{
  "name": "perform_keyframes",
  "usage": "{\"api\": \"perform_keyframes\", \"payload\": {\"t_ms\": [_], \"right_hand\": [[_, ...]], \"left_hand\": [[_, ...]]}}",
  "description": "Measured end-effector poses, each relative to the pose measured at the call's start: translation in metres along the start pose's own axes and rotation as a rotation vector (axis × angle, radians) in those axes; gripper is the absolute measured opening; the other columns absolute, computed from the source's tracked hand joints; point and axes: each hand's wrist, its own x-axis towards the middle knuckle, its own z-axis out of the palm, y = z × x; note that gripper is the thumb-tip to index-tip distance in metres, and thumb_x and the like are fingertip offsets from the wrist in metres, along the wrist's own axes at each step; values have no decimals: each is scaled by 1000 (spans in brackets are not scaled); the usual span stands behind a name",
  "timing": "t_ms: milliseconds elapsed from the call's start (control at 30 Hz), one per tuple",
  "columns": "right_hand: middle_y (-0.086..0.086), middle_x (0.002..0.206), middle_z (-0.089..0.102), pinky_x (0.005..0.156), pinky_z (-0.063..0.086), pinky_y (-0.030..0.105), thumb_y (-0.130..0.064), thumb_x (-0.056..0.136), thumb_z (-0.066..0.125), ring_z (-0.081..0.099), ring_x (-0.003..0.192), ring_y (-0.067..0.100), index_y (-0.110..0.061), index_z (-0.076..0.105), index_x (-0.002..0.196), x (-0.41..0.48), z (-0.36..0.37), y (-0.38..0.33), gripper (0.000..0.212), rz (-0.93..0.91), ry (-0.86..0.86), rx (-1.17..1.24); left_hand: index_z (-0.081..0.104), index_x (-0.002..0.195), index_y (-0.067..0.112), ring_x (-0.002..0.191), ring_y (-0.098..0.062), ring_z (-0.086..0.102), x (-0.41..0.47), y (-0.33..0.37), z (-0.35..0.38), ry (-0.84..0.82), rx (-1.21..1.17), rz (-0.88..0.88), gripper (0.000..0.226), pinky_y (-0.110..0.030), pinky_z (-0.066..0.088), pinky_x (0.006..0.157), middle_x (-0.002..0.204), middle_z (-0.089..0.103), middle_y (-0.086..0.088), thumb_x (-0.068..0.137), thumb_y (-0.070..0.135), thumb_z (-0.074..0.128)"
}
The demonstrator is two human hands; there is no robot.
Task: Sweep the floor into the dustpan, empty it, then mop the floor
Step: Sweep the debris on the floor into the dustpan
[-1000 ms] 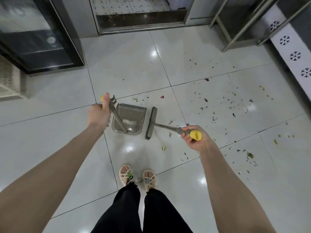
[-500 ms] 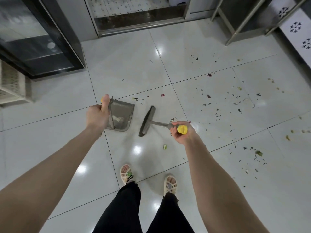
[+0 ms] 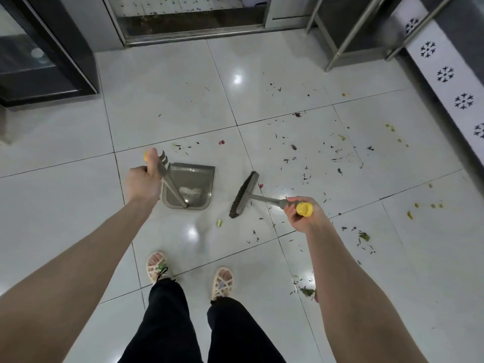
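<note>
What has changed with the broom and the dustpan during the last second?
The broom head swung right, away from the dustpan; they were side by side, now a gap separates them. The dustpan was tipped up briefly and lies flat again. Nothing was taken or released: the left hand keeps the dustpan handle, the right hand the broom handle. The scraps remain scattered.

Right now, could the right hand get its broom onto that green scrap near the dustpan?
Probably yes: the right hand grips the broom, whose head lies close beside the green scrap, with nothing lying between them.
</note>
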Motion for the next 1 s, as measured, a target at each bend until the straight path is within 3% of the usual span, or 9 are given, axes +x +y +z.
{"api": "perform_keyframes", "payload": {"t_ms": [167,433,600,867,1000], "right_hand": [[6,46,48,33,41,11,-4,87,54,48,31,8,-9,49,78,-3,-28,-16,12,-14,-17,-36],[5,61,46,33,40,11,-4,88,53,49,33,9,-8,52,81,-31,-36,-3,8,-21,-141,-96],[7,62,44,31,39,11,-4,89,52,45,31,8,-6,51,76,-36,-22,35,13,1,-200,-166],[8,51,49,30,39,12,-7,89,51,44,28,7,-5,51,80,-30,-13,119,10,115,-270,-219],[7,61,47,30,38,11,-7,91,49,46,29,7,-6,51,76,-30,-25,156,15,145,-244,-243]], "left_hand": [[45,66,7,49,-25,43,-31,-2,28,-19,-43,6,65,-34,41,59,64,44,-10,93,65,35],[46,70,9,46,-25,41,-58,-12,17,-13,-52,36,64,-31,39,55,60,43,-9,93,67,33],[48,69,8,51,-26,43,-69,-27,-12,16,-28,72,66,-31,40,55,64,46,-11,89,69,33],[46,74,12,60,-23,36,-97,-72,-54,-5,-38,53,73,-27,24,48,68,37,-12,69,82,26],[47,73,12,61,-24,38,-108,-95,-65,5,-1,59,77,-34,28,52,67,39,-12,65,85,22]]}}
